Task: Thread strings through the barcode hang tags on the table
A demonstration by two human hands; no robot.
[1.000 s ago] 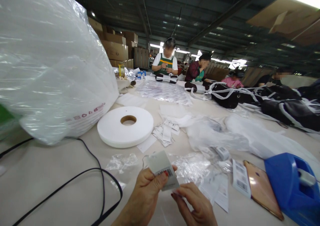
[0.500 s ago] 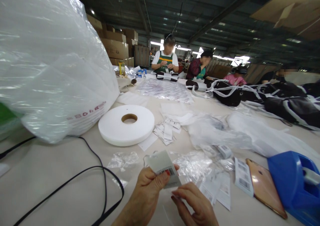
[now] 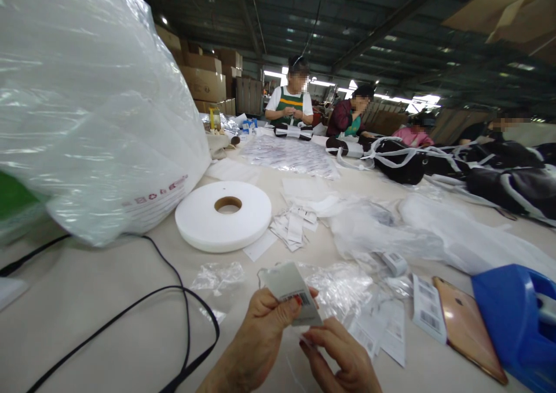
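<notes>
Pinching a pale card tag [image 3: 284, 278] between thumb and fingers, the left hand [image 3: 257, 342] holds it on the near side of the white roll [image 3: 223, 230], a little to its right. The right hand [image 3: 343, 352] is farther right of the roll, its thumb and forefinger tips close together by the tag's lower edge; whether they grip something thin there, I cannot tell. If the left thumb eased off, the tag could slip onto the crumpled clear film [image 3: 343, 283], or get mixed with the loose labels [image 3: 295, 228] just right of the roll. A hard tug from the right fingers might crease it, and the thin string [image 3: 259, 276] at its roll-side corner could snag. The tag looks flat, stiff and greyish white, tilted, its black barcode [image 3: 303, 298] partly hidden by the thumb.
</notes>
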